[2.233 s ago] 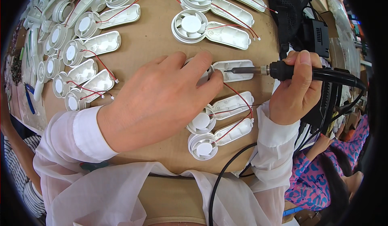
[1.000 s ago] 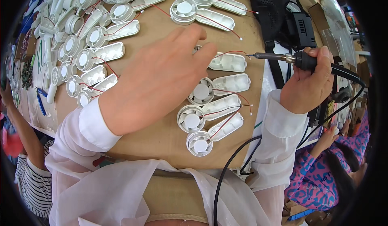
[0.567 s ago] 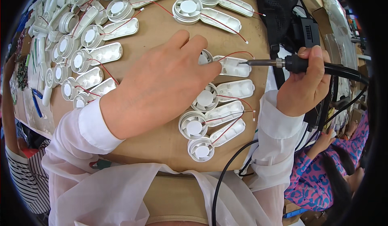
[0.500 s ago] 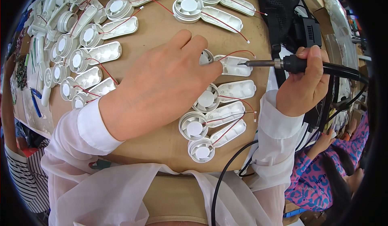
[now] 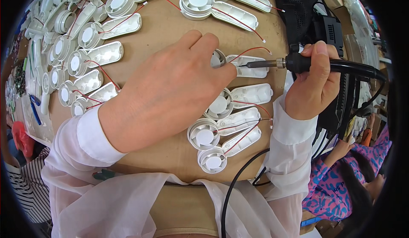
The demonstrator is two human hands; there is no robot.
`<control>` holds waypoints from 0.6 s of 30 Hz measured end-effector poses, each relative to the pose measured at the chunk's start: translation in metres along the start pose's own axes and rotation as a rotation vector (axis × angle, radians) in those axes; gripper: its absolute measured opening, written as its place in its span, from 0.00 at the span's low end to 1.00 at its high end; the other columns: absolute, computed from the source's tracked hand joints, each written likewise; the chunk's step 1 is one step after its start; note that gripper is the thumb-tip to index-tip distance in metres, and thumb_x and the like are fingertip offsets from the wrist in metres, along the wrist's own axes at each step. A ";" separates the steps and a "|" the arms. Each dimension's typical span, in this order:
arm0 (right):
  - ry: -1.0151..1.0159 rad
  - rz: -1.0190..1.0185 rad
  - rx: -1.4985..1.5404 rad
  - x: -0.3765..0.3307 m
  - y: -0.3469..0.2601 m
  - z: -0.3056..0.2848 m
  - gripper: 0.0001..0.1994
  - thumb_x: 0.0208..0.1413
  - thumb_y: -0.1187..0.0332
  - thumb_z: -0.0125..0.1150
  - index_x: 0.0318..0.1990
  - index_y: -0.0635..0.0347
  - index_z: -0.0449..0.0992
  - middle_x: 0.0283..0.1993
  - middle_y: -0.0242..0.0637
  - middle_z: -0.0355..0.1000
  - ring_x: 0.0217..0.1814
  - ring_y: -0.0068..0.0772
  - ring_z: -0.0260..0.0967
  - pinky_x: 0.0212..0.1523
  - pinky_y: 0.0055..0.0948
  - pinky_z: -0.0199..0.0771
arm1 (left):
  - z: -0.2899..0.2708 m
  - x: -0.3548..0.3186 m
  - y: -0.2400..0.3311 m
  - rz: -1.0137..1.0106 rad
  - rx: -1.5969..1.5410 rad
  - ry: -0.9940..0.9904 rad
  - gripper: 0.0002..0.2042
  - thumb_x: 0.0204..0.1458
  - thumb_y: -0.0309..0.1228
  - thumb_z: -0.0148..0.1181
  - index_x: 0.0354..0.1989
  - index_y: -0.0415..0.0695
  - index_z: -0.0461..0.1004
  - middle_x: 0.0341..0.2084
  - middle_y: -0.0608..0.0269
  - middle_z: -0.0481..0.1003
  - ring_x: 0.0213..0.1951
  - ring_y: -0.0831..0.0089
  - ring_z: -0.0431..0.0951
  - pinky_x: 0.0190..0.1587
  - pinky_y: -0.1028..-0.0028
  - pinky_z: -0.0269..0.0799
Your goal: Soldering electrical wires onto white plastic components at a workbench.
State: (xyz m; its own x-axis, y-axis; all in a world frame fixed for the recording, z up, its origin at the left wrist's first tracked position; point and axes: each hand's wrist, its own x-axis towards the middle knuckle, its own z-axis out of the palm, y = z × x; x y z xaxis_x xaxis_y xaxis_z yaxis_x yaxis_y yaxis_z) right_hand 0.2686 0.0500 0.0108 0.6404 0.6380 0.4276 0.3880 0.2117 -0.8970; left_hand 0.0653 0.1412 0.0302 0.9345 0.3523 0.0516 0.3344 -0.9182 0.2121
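Observation:
My right hand (image 5: 313,78) is closed round the black handle of a soldering iron (image 5: 260,63), which points left. Its tip lies over the open, tray-like handle part of a small white handheld fan (image 5: 255,71), close to my left fingers. With its back to me, my left hand (image 5: 170,89) bends over this fan's round head, gripping it; the fingertips are partly hidden. A red wire (image 5: 251,50) arcs up from the same fan. Just nearer lie several similar open fans (image 5: 204,135), with thin wires hanging out.
More white fans (image 5: 79,63) crowd the left side of the brown table (image 5: 149,157). Two fans (image 5: 198,1) lie at the far middle. A black cable (image 5: 232,187) curves along the near right. Blue-handled pliers (image 5: 35,110) rest at far left. Other people sit on both sides.
The soldering iron has moved left, its tip now nearer my left fingers. My left hand keeps nearly the same place over the fan.

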 end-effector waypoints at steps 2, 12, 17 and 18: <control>-0.001 -0.004 0.004 0.000 0.001 0.000 0.08 0.65 0.68 0.53 0.39 0.63 0.76 0.35 0.36 0.71 0.37 0.27 0.65 0.39 0.21 0.65 | 0.000 0.000 0.000 0.002 -0.005 0.002 0.14 0.50 0.25 0.59 0.46 0.48 0.76 0.49 0.54 0.71 0.45 0.60 0.73 0.43 0.70 0.71; -0.041 0.001 -0.038 0.000 -0.001 0.002 0.09 0.65 0.67 0.54 0.39 0.63 0.76 0.35 0.35 0.71 0.37 0.26 0.64 0.38 0.21 0.65 | -0.001 0.000 -0.001 0.014 -0.020 -0.006 0.13 0.50 0.25 0.59 0.46 0.47 0.76 0.49 0.54 0.70 0.44 0.60 0.72 0.43 0.70 0.71; -0.045 -0.006 -0.042 0.000 -0.001 0.003 0.09 0.65 0.67 0.55 0.39 0.63 0.76 0.35 0.35 0.71 0.37 0.26 0.64 0.38 0.20 0.65 | 0.000 0.000 -0.001 0.012 -0.028 0.003 0.13 0.50 0.25 0.59 0.45 0.47 0.76 0.48 0.54 0.70 0.44 0.60 0.72 0.43 0.69 0.71; -0.045 -0.008 -0.042 0.000 -0.001 0.003 0.09 0.65 0.67 0.55 0.39 0.63 0.76 0.35 0.35 0.71 0.36 0.25 0.64 0.38 0.20 0.65 | 0.000 0.000 -0.001 0.011 -0.030 0.006 0.13 0.50 0.25 0.59 0.45 0.47 0.76 0.48 0.54 0.70 0.44 0.60 0.72 0.43 0.69 0.71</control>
State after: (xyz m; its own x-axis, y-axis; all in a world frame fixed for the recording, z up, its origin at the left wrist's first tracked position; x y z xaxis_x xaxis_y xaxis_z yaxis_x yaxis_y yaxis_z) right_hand 0.2666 0.0522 0.0117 0.6074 0.6690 0.4283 0.4212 0.1859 -0.8877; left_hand 0.0649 0.1426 0.0300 0.9371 0.3437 0.0600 0.3206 -0.9162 0.2403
